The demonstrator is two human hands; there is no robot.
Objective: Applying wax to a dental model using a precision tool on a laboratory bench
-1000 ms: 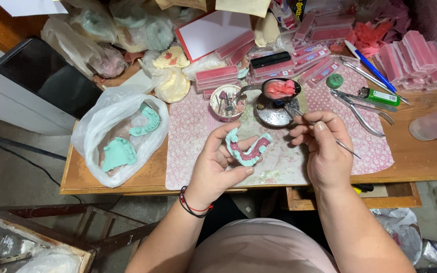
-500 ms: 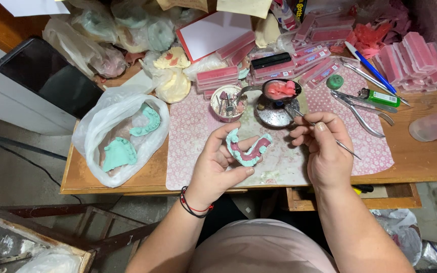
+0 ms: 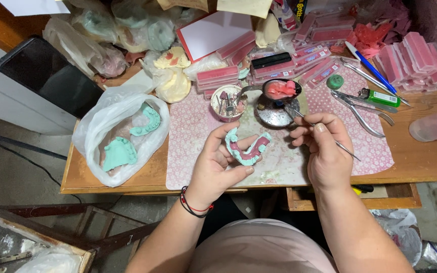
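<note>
Head view: at the centre of the frame the left hand (image 3: 217,164) is curled around a green dental cast (image 3: 247,149) with a pink wax rim, thumb and fingers gripping its edges, palm turned up above the desk (image 3: 421,159). Just to the right, the right hand (image 3: 323,151) pinches a thin metal wax instrument (image 3: 330,136) between thumb and fingertips, its tip pointing toward the small bowl of pink wax (image 3: 282,90) above. Both forearms rise from the lower edge. At left, a white plastic bag (image 3: 108,116) holds more green casts.
</note>
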